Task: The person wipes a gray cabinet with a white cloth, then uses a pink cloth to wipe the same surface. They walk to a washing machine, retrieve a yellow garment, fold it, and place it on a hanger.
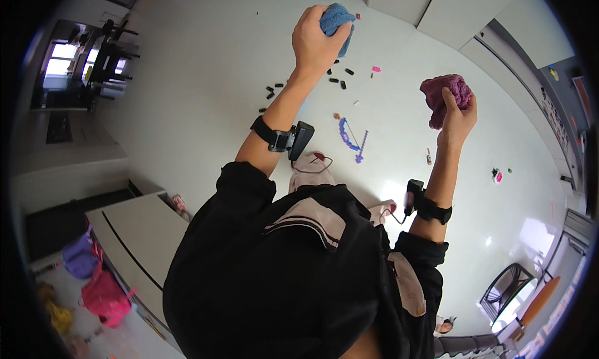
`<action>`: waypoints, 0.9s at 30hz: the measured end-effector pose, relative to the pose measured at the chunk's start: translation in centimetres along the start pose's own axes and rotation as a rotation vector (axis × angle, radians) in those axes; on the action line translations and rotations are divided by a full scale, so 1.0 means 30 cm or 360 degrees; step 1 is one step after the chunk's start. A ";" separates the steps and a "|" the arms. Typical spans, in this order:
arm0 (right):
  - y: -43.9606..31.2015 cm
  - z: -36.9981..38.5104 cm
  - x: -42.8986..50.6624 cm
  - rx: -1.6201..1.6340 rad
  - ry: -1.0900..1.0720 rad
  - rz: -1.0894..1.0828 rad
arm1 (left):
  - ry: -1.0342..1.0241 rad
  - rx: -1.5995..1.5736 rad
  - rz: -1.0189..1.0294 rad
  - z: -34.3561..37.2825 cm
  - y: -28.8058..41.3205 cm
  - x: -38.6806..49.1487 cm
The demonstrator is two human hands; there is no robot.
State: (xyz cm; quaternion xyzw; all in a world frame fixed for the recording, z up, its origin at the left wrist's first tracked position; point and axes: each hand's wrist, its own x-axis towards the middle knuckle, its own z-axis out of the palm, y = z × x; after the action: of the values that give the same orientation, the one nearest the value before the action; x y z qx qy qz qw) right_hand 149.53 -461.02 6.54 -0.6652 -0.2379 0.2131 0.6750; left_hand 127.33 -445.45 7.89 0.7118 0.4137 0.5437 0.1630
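Observation:
My left hand (312,43) grips a folded blue terry cloth (335,19), held out at the top of the view above the floor. On the right, a bunched maroon cloth (437,92) is pinched between the thumb and fingers of my right hand (458,120). The two hands are well apart and the cloths do not touch. Each forearm wears a black strap with a small device. Below and between the hands, a blue and purple toy bow (346,135) lies beside a purple toy arrow (362,147).
Several small black pieces (343,85) lie scattered on the pale floor (201,78). A small toy car (428,158) and a white and pink toy (497,175) are at right. Pale cabinets (449,13) line the upper right. A pink backpack (106,296) is at lower left.

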 end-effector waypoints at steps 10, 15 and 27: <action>-0.022 -0.908 0.308 -0.0143 0.0018 -0.0148 | -0.0192 0.0001 -0.0154 0.539 0.651 -0.383; 0.019 -1.294 0.533 -0.0068 0.0141 -0.0095 | -0.0287 -0.0008 -0.0042 0.890 0.891 -0.479; 0.049 -2.280 1.124 -0.0415 0.0431 -0.0183 | -0.0502 -0.0221 0.0252 1.966 1.472 -0.604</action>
State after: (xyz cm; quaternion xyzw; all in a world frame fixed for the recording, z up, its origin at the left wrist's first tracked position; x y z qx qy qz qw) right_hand 217.77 -495.09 6.22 -0.7548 -0.2081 0.0500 0.6200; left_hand 197.90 -473.19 5.44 0.8057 0.2872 0.4636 0.2313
